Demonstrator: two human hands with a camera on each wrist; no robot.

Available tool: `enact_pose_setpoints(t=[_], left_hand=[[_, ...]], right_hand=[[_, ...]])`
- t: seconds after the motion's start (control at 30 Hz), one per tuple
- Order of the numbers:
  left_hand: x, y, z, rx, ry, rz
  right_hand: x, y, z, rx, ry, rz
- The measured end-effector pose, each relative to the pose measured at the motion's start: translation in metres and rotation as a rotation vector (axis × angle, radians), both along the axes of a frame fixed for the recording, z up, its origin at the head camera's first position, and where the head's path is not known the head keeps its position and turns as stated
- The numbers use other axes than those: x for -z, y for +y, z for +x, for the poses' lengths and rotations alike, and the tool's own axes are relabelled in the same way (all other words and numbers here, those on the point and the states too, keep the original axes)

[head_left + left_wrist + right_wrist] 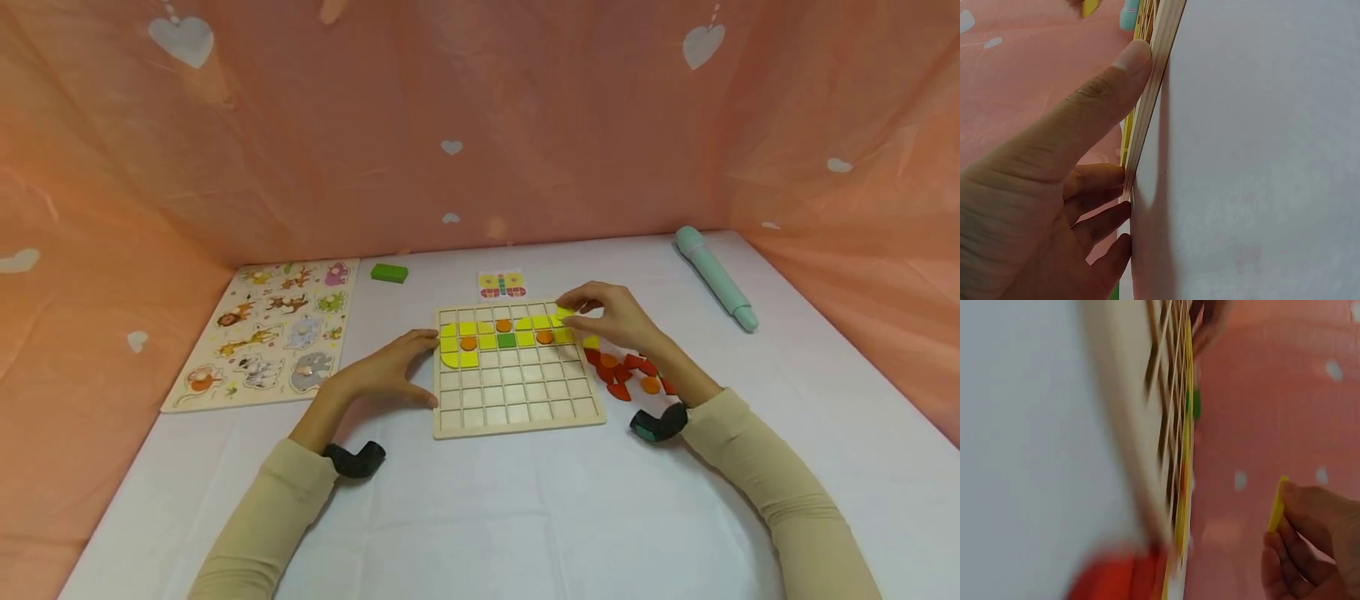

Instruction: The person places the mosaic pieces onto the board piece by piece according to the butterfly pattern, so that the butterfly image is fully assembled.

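A wooden grid board [502, 392] lies on the table, its upper rows partly filled with yellow tiles [465, 358], orange discs [504, 326] and one green square tile [507, 340]. My left hand [390, 367] rests against the board's left edge; the left wrist view shows its thumb and fingertips touching the wooden side. Above the upper right corner, my right hand [611, 317] pinches a thin yellow tile [1277, 509] between thumb and fingers, raised off the board. Just right of the board lie loose red pieces [618, 390], partly under my right forearm.
Behind the board lies a butterfly pattern card [502, 286]. A green block [389, 273] sits to its left. An animal puzzle board [262, 333] is at the far left, and a mint-green microphone-shaped object [716, 279] lies at the back right.
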State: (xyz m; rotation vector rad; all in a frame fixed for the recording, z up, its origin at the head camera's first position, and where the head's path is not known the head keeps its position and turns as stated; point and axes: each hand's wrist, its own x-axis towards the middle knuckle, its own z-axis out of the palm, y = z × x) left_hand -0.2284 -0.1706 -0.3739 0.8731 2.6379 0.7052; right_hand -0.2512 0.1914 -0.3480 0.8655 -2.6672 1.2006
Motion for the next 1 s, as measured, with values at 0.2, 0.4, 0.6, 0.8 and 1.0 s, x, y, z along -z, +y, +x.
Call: enact_pose_setpoints(t=[0.2,0.4,0.6,0.8,1.0], left_hand=[[0.001,0.001,-0.002,0.007,0.006,-0.004],[0.003,0.000,-0.004,0.010,0.018,-0.012],[0.001,-0.002,-0.003,0.012,0.029,-0.018],[-0.002,-0.002,-0.001,0.003,0.014,-0.007],[0.000,-0.001,-0.002,0.007,0.015,-0.008]], right_hand=[[0.008,-0.064,0.003,-0.070,0.082,-0.064],[0.022,-0.093,0.007,-0.154,0.078,0.035],[0.032,-0.096,0.004,-0.201,0.052,0.116],[0.033,-0.099,0.003,-0.241,0.072,0.125],[0.034,-0.100,0.004,-0.239,0.055,0.149]])
